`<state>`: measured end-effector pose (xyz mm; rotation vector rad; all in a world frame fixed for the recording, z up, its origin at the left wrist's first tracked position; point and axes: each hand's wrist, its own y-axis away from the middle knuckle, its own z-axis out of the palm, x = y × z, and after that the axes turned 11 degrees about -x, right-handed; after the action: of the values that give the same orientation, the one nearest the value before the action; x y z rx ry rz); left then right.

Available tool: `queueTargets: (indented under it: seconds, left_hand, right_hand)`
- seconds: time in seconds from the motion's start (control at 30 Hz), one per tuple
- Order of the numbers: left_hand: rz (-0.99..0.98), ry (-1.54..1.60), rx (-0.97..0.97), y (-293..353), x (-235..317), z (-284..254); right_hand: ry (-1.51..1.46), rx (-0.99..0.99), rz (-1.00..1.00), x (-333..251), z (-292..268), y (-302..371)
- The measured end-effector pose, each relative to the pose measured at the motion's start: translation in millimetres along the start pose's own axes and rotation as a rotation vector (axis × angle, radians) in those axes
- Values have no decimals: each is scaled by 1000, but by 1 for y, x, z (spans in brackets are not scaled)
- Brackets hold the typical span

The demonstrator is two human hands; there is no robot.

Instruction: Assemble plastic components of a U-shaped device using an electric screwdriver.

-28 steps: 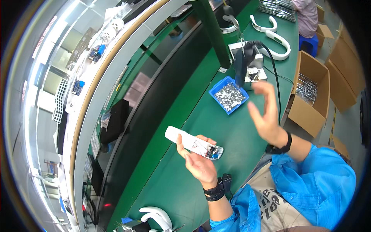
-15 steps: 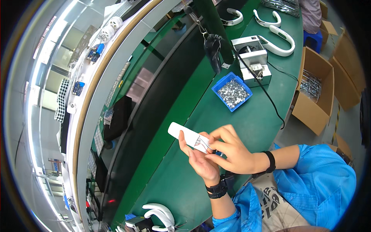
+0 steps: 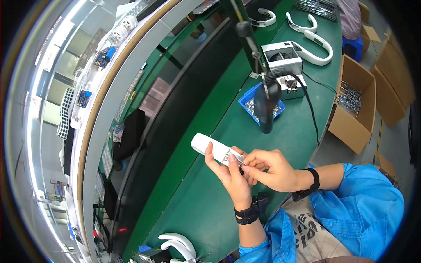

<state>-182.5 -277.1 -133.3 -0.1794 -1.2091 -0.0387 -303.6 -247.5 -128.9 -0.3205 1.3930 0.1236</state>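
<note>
My left hand [image 3: 237,186] grips a long white plastic housing [image 3: 203,143] with a rounded far end, held above the green table. The left thumb presses on the housing near its right end, where thin wires and small dark parts show. At that end my right hand [image 3: 275,172] has thumb and fingers pinched together on a thin wire [image 3: 240,161]. What else the fingertips touch is hidden. Beyond the hands hangs a dark tool with a coiled cord [image 3: 265,107], in front of a blue bin [image 3: 248,94] of small metal parts.
A white-and-grey bench machine [image 3: 283,57] with a black cable stands behind the bin. White curved neckband-shaped housings [image 3: 316,51] lie at the back and others [image 3: 180,245] at the front left. On the right is a cardboard box [image 3: 351,127] of metal rods. A person [image 3: 348,19] sits at the back.
The hanging dark tool has swung nearer and to the right, over the blue bin. My left thumb has come onto the housing, and my right fingers have shifted slightly right, pinching at its end.
</note>
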Motion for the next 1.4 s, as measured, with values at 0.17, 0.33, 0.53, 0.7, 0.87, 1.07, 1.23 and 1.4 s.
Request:
queueTargets:
  seconds: [0.17, 0.33, 0.53, 0.7, 0.87, 1.07, 1.23, 1.4]
  left_hand:
    - [0, 9, 42, 2, -2, -3]
    - [42, -9, 10, 2, -10, -10]
    - [38, 27, -13, 3, -11, -13]
    - [115, 206, -41, 2, -15, -19]
    - [105, 197, -8, 2, -12, -18]
    - [96, 171, -1, 0, -18, -17]
    - [69, 180, 14, 0, -19, -14]
    - [117, 135, 21, -2, -22, -16]
  right_hand:
    - [-6, -6, -20, 0, -9, -7]
    - [556, 4, -220, -4, -18, -18]
    - [789, -24, -506, 3, -21, -28]
    - [829, -72, -594, 9, -20, -36]
    - [872, -186, -619, 4, -29, -43]
    - [992, -311, -620, -1, -42, -56]
    - [997, -252, -617, -1, -46, -59]
    - [1054, -391, -604, -7, -52, -60]
